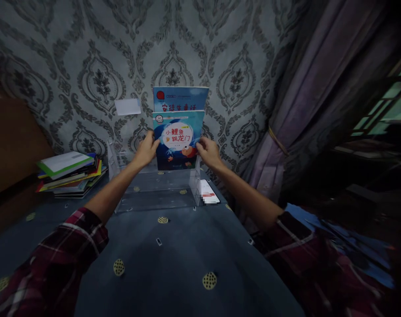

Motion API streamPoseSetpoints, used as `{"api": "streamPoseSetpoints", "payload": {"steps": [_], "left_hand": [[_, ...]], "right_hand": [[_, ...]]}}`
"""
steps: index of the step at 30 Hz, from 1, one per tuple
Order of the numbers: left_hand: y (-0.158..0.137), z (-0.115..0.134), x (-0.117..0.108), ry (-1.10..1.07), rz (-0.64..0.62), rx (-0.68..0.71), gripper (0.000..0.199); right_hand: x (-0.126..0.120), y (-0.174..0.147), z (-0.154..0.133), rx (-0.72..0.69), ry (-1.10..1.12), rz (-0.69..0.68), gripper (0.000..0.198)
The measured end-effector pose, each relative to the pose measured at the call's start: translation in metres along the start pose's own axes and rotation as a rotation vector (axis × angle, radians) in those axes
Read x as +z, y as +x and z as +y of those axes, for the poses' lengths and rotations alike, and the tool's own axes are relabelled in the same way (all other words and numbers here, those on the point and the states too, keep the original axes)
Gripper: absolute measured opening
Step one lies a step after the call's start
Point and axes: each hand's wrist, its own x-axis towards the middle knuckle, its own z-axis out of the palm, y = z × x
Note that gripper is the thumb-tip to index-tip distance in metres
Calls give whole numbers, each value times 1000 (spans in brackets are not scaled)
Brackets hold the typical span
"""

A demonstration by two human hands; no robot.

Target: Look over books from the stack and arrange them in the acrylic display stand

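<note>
Upright between my hands is a thin blue picture book [174,156] with a white oval title and a red fish on its cover. My left hand [146,149] grips its left edge, and my right hand [208,152] pinches the right edge; both hands are closed. Right behind it stands a taller blue book [183,94] with red lettering, its lower part hidden. Both books are at the clear plastic rack [195,182], toward its right side. Whether the front book's bottom rests on the rack, I cannot tell.
A pile of books [70,169] lies left of the rack. Beside the rack's right end lies a lit phone [209,191]. A white card [127,106] shows at the rack's upper left. The patterned wall is behind; a tied curtain [269,163] hangs at right. A dark patterned cloth [141,251] covers the table.
</note>
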Motion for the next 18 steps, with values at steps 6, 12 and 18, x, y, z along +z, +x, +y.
{"api": "streamPoseSetpoints", "payload": {"steps": [6, 12, 18], "left_hand": [[-9, 10, 3, 222, 14, -26, 7], [-9, 13, 0, 317, -27, -64, 13], [-5, 14, 2, 297, -52, -83, 25]], "right_hand": [[-3, -12, 0, -62, -121, 147, 18], [-1, -12, 1, 30, 15, 110, 25], [0, -7, 2, 69, 68, 112, 22]]}}
